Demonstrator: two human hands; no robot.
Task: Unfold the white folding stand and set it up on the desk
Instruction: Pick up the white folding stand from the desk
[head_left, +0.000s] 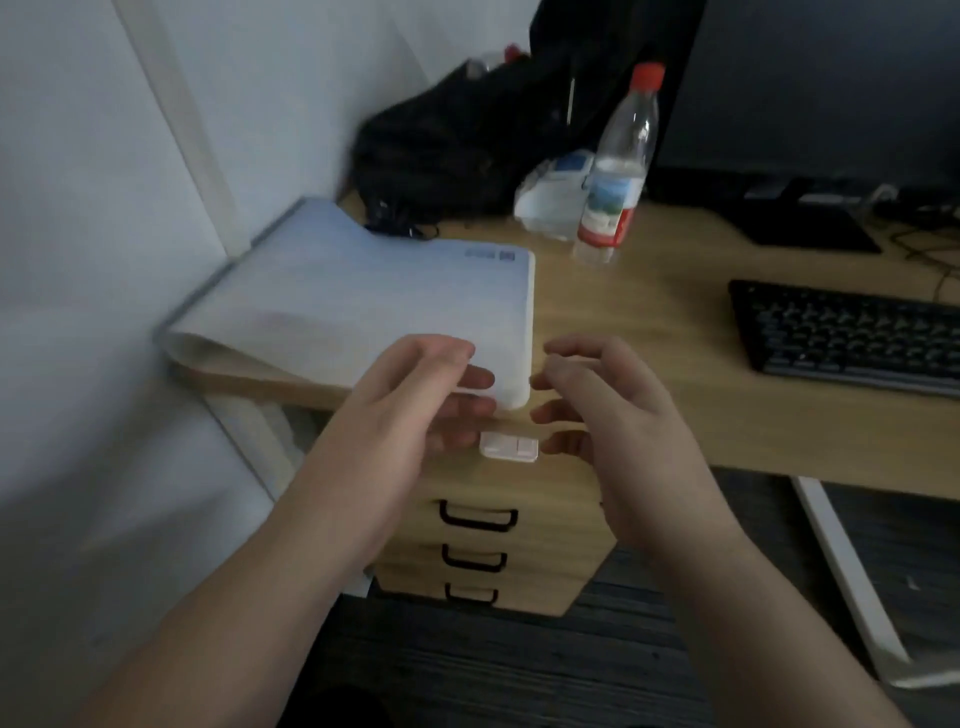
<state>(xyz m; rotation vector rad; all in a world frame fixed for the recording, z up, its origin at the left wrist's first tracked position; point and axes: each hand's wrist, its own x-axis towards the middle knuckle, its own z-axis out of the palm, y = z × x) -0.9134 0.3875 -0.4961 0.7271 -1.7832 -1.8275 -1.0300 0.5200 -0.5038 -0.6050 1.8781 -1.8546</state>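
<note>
Small flat white plastic stand (510, 448), still folded, at the wooden tabletop's (670, 364) front edge, partly hidden between both hands. Left hand (415, 395) and right hand (597, 400) hover with fingers loosely curled, spread, gripping nothing. Motion blur softens details.

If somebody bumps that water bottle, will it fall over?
Probably, yes. The bottle is tall and narrow and stands upright on the desk, so a knock near its red cap would likely tip it. It looks clear and mostly empty, so it is probably light. Being round, it might roll afterwards.
</note>
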